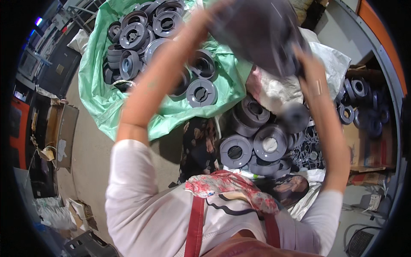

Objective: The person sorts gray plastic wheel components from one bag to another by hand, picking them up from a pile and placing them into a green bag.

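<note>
Up at the top edge I hold a large dark grey rounded thing [261,34], smeared by motion; its exact kind I cannot make out. My left hand [218,9] is at its left side, blurred and partly hidden. On its lower right edge my right hand [301,60] is closed. Below it a grey plastic ring [294,116] shows blurred, above a heap of similar grey flanged rings [269,143] in front of my lap. Under my left forearm, more grey rings [201,92] fill an open green sack [102,103].
Thin grey sprue-like pieces [307,150] lie right of the heap. A cardboard box [364,147] with more dark rings stands at the right. White sacks [329,60] bunch behind my right hand. Flattened cardboard [66,132] leans at the left.
</note>
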A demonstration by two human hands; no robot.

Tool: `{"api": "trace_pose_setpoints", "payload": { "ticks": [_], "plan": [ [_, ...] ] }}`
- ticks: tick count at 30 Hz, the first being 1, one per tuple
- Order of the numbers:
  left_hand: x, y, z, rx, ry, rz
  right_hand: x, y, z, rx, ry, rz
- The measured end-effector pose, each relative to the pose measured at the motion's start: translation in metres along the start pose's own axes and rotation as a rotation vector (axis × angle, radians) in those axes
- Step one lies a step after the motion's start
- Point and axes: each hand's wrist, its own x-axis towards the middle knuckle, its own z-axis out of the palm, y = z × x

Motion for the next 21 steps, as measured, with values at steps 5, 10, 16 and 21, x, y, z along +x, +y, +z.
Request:
{"api": "trace_pose_setpoints", "payload": {
  "ticks": [5, 10, 16, 21],
  "plan": [
    [0.006, 0.148, -0.114, 0.525, 0.133, 0.386, 0.072, -0.033, 0.135, 0.074, -0.339, -0.077],
    [-0.058, 0.097, -0.096, 0.771, 0.104, 0.271, 0.107, 0.020, 0.007, -0.233, -0.113, -0.058],
    [-0.107, -0.140, 0.038, 0.089, -0.092, -0.643, 0.062, 0.114, -0.273, -0.755, 0.396, 0.328],
    [-0.092, -0.222, 0.043, 0.334, 0.077, -0.968, 0.021, 0.188, -0.367, -1.260, 0.265, 0.513]
  ]
}}
